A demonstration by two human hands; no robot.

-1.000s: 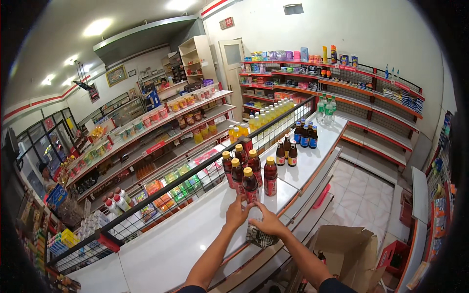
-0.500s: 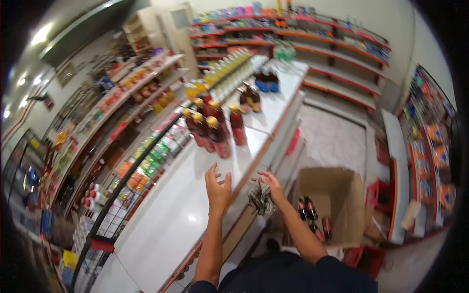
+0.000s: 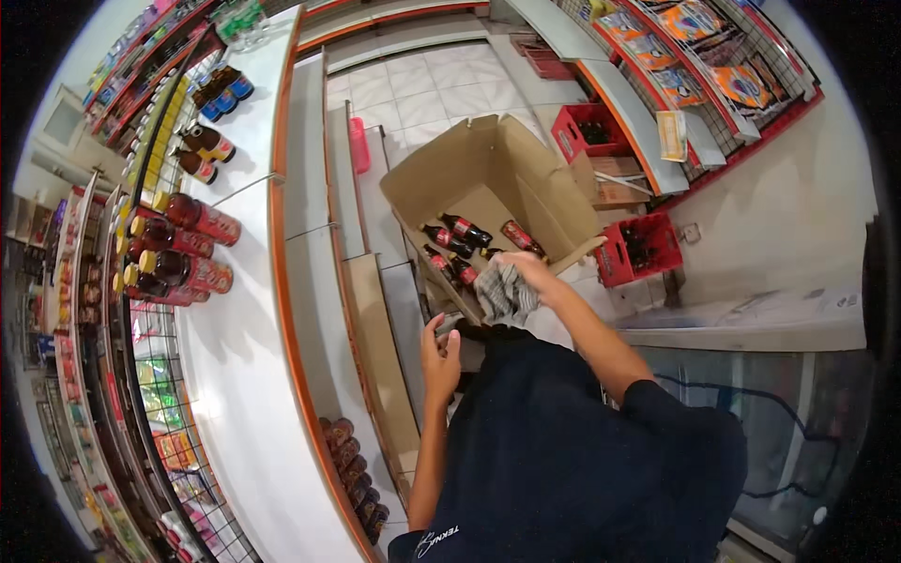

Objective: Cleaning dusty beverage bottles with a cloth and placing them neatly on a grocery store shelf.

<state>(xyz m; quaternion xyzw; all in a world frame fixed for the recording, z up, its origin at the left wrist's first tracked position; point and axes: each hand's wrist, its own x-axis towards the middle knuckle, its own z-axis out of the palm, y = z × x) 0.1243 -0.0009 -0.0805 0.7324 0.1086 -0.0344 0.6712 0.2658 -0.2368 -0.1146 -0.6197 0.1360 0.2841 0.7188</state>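
Note:
My right hand (image 3: pixel 527 268) grips a crumpled grey striped cloth (image 3: pixel 507 293) at the near edge of a large open cardboard box (image 3: pixel 540 183). Several dark soda bottles with red labels lie in the box, among them a bottle (image 3: pixel 466 231) and another bottle (image 3: pixel 522 238) further right. The cloth and hand partly cover the nearest ones. My left hand (image 3: pixel 439 361) is apart from the box, left of my body, with its fingers spread and nothing in them.
On the white counter (image 3: pixel 235 347) at left stand yellow-capped red-brown bottles (image 3: pixel 192 272), brown bottles (image 3: pixel 208 145) and blue-labelled bottles (image 3: pixel 223 91). Dark-filled jars (image 3: pixel 352 469) sit on a shelf below. Red crates (image 3: pixel 641 251) and shelves of packets (image 3: pixel 694 23) flank the box's right.
My view has swung right and down from the counter to the box. My right hand has carried the cloth to the box's near edge; my left hand has drawn back from the counter.

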